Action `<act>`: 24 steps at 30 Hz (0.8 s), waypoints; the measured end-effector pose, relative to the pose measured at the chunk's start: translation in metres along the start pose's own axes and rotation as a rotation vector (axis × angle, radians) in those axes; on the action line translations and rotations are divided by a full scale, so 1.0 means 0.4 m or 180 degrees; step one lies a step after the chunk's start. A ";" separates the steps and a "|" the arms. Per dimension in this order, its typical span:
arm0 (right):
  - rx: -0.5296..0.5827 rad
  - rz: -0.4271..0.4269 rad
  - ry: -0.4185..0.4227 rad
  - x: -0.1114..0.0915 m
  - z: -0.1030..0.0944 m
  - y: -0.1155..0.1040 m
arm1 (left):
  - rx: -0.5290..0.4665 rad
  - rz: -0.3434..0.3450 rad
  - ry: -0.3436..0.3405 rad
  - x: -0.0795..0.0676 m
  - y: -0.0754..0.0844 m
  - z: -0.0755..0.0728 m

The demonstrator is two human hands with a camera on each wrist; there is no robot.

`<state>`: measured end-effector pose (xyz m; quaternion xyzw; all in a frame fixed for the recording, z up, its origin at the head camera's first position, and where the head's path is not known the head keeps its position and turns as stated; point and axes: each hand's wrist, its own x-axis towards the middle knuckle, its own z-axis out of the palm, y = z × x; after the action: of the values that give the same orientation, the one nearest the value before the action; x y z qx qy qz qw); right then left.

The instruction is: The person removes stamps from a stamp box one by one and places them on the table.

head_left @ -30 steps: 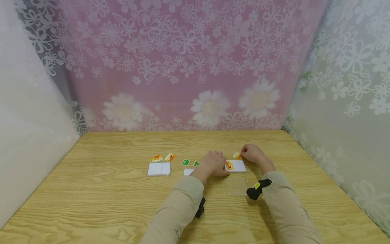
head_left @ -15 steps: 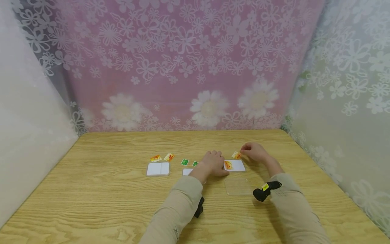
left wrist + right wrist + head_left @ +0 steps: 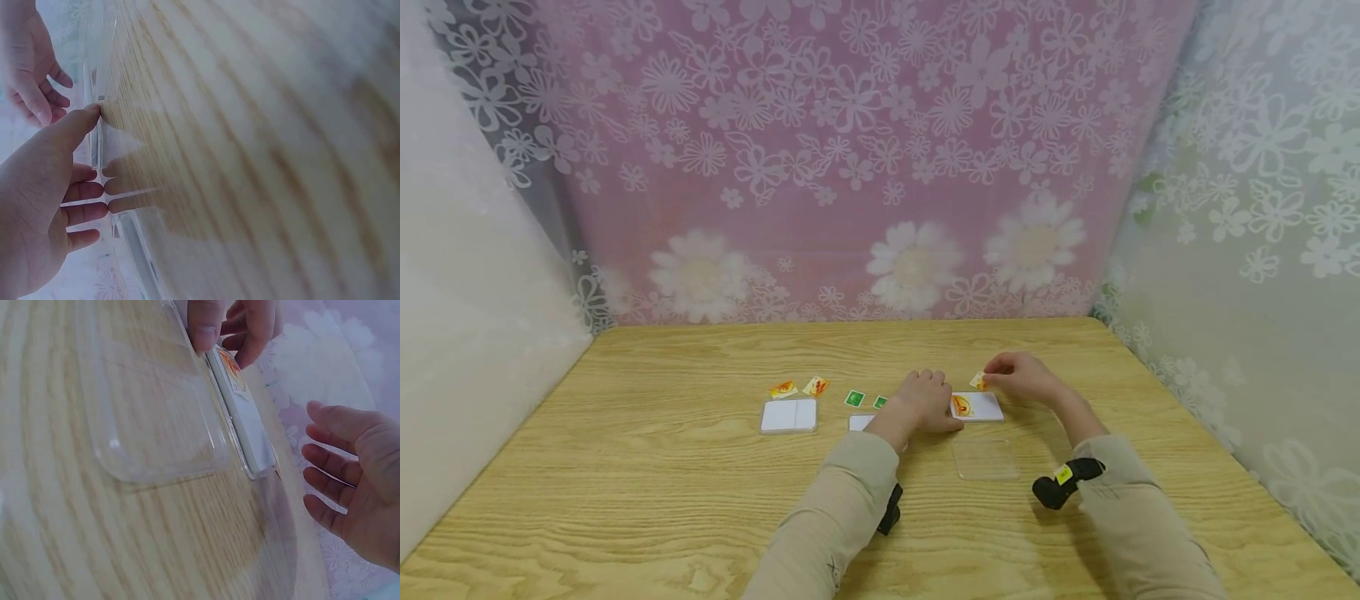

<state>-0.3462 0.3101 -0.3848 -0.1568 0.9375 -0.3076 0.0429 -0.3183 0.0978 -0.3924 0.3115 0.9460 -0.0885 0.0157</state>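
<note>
My left hand [image 3: 927, 402] grips the left end of a flat white case [image 3: 983, 407], thumb on the near side and fingers on the far side. An orange round picture lies at the left part of its white face, as the right wrist view also shows on the case [image 3: 250, 425]. Behind it lies a small orange-and-white picture piece [image 3: 977, 381], with the fingertips of my right hand [image 3: 1021, 377] at its right edge. In the right wrist view, the right hand [image 3: 369, 478] has loosely bent, spread fingers, and no held thing shows.
A clear plastic lid [image 3: 987, 460] lies nearer me. To the left are another white case [image 3: 789, 416], a third case [image 3: 861, 422] partly hidden by my left arm, two orange pieces [image 3: 783, 390] and two green pieces [image 3: 854, 399]. A floral curtain [image 3: 880, 167] hangs behind the table.
My right hand shifts slightly left, over the edge of the orange-and-white piece, while its forearm swings to the right. The left hand keeps its place on the case.
</note>
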 end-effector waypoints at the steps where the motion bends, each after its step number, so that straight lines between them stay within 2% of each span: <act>1: 0.0010 -0.0014 -0.0001 -0.001 0.002 -0.002 | -0.0005 -0.0002 0.0002 0.000 0.000 0.000; 10: -0.0056 -0.0246 -0.0140 -0.008 0.021 -0.027 | -0.0024 -0.0005 0.0034 0.001 0.000 0.004; 16: 0.0043 -0.0404 -0.0263 -0.004 0.030 -0.034 | -0.0018 0.0008 0.0028 0.001 -0.002 0.004; 24: 0.0036 -0.0354 -0.0530 -0.001 0.044 -0.044 | -0.0020 0.0038 -0.0012 -0.001 -0.002 0.001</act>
<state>-0.3380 0.2869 -0.3886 -0.2333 0.9188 -0.3008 0.1044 -0.3183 0.0970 -0.3924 0.3169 0.9444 -0.0860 0.0190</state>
